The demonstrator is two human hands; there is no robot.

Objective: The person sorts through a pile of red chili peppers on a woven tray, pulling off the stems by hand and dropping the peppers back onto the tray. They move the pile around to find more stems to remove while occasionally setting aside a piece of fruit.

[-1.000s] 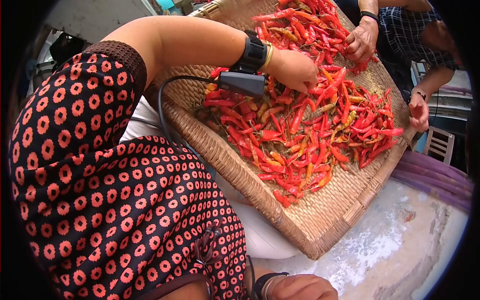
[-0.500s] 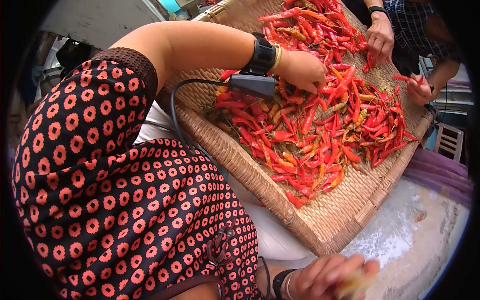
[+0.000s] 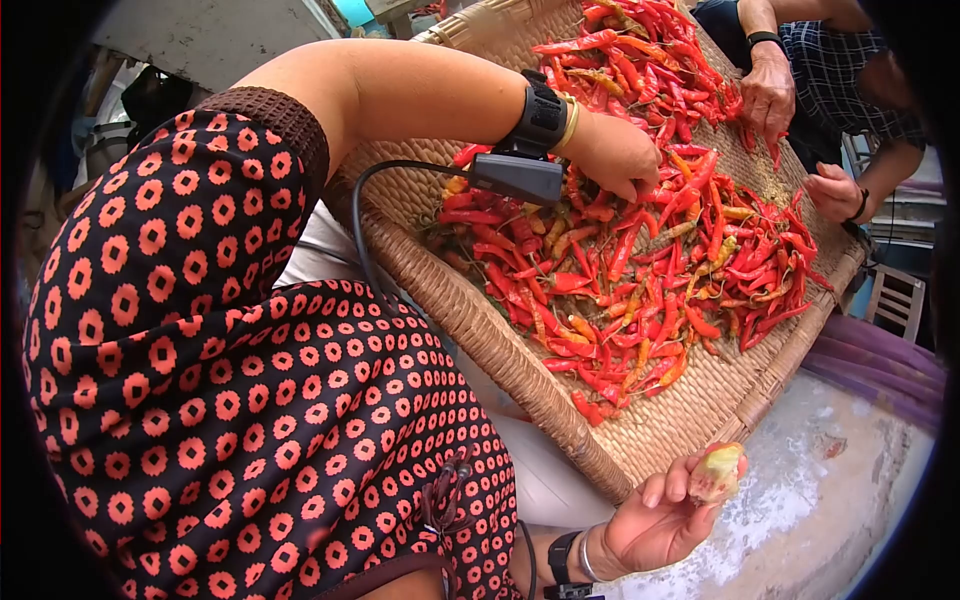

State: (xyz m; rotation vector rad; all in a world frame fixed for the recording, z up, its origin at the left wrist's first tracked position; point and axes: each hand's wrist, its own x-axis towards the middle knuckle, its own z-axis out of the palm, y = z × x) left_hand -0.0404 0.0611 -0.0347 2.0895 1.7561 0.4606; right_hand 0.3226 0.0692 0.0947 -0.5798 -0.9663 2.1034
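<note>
My left hand (image 3: pixel 615 155) reaches over the heap of red chili peppers (image 3: pixel 640 290), its fingers curled down among them. The fingertips are hidden, so I cannot make out what they pinch. Low in the view, beside the near edge of the woven tray (image 3: pixel 660 440), my right hand (image 3: pixel 660 520) is raised with the palm showing. Its fingers and thumb grip a bitten piece of fruit (image 3: pixel 716 474), pale yellow-green with a reddish patch. The peppers are mostly red, some yellow or orange, many with stems.
Across the tray, a co-worker's one hand (image 3: pixel 768 95) touches a red pepper and the other hand (image 3: pixel 835 192) is over the rim. A black device (image 3: pixel 515 177) with a cable (image 3: pixel 358 230) hangs by my left wrist. A purple cloth (image 3: pixel 880 350) lies beyond the tray.
My right hand has lifted and turned, bringing the fruit piece into clear view. My left hand stays at the peppers. The red pepper in the co-worker's lower hand no longer shows.
</note>
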